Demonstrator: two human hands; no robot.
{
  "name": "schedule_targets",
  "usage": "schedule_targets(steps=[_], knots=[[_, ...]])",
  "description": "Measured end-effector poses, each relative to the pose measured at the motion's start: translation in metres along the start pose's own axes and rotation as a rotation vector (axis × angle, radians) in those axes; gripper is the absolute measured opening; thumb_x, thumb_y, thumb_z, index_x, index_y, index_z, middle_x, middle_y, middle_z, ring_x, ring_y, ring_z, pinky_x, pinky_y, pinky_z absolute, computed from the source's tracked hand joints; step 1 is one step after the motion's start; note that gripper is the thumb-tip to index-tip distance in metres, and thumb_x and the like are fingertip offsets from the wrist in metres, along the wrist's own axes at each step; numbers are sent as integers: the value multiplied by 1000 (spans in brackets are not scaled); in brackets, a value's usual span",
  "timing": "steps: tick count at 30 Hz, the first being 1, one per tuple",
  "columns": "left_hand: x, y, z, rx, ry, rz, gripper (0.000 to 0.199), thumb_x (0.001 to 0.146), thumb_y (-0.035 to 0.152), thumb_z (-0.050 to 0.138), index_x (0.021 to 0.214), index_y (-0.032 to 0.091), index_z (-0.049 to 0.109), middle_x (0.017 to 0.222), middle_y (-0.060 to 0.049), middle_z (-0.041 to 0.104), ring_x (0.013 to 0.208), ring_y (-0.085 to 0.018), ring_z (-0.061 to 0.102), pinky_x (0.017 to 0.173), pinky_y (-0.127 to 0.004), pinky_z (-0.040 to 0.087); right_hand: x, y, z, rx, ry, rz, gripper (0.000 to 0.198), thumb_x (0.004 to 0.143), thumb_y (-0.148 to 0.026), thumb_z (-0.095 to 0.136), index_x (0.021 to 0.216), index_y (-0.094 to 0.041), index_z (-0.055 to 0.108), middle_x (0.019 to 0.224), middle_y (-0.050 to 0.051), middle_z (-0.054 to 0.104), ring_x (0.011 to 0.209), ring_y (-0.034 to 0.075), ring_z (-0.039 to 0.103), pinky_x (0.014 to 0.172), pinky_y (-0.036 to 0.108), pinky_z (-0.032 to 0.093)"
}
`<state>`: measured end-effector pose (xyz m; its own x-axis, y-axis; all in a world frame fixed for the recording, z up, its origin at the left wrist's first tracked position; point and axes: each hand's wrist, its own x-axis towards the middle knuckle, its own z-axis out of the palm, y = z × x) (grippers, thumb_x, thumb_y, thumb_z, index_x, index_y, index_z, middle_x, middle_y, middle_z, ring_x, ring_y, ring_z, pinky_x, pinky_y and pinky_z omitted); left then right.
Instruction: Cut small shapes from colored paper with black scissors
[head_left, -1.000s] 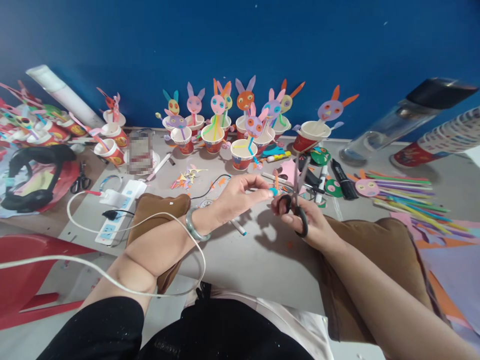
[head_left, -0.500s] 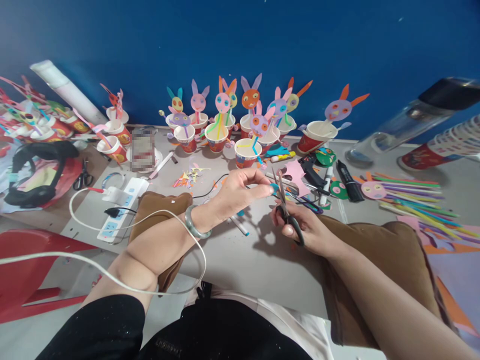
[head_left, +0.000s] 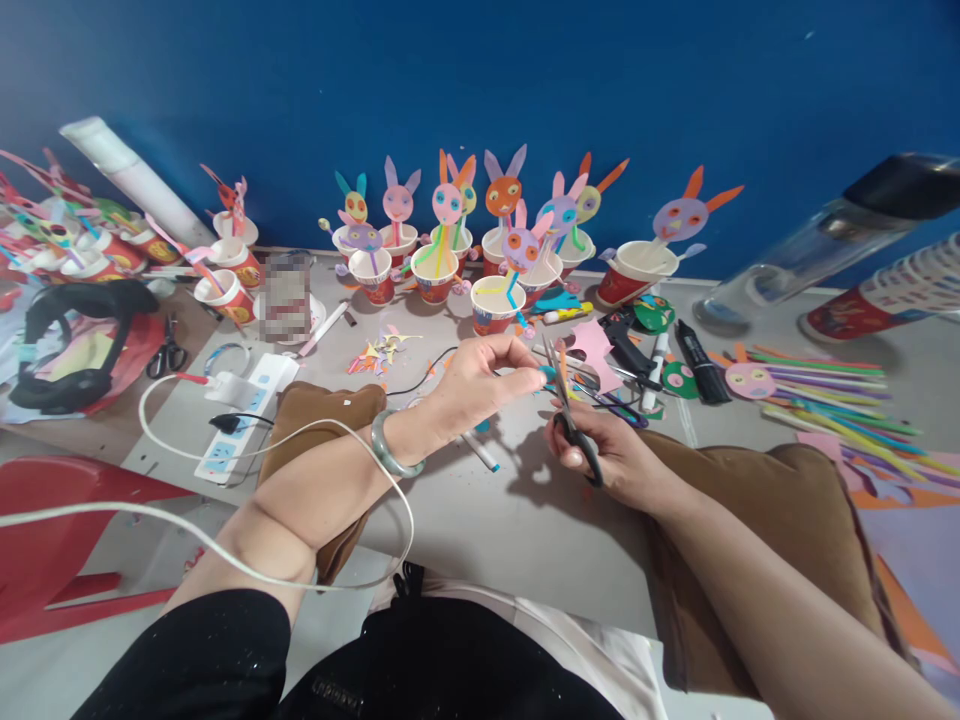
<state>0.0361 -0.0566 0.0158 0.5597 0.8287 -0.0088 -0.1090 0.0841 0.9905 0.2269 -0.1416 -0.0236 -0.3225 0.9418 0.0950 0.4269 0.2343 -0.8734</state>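
Between thumb and forefinger, my left hand (head_left: 491,380) pinches a small teal piece of paper (head_left: 548,375). My right hand (head_left: 604,450) has its fingers in the handles of black-handled scissors (head_left: 574,425). The scissor blades point up and away, parted a little, right beside the teal piece; whether they touch it I cannot tell. Under my left hand a capped marker (head_left: 480,452) lies on the grey table (head_left: 465,530). Just beyond the hands is a pink paper scrap (head_left: 592,352).
Paper cups (head_left: 495,305) with paper rabbit figures stand along the blue wall (head_left: 480,80). A glue gun (head_left: 626,345), a black marker (head_left: 701,365) and colourful sticks (head_left: 832,390) lie right. Brown cushions (head_left: 765,540) flank the workspace. A white cable (head_left: 225,560) crosses my left arm; a power strip (head_left: 247,420) lies left.
The scissors in my right hand have shifted very slightly, their handles a touch higher. My left hand keeps its pinch on the teal paper in nearly the same place.
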Motion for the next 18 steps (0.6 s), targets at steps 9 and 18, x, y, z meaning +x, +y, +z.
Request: schedule_targets(steps=[9,18], knots=[[-1,2,0,0,1,-7,17,69,27,70,69,15,58,66,3,54,59,-5,41,54,-23,32,-1,1,0,2,-1,24,63,81,-81,51,62,-21,49,64,2,55,66,17,48,68,32,40],[-1,4,1,26,1,14,14,71,26,68,69,16,58,65,3,53,61,-6,42,57,-23,34,-1,2,0,9,9,22,63,81,-81,50,63,-21,50,66,3,56,70,18,51,76,33,45]])
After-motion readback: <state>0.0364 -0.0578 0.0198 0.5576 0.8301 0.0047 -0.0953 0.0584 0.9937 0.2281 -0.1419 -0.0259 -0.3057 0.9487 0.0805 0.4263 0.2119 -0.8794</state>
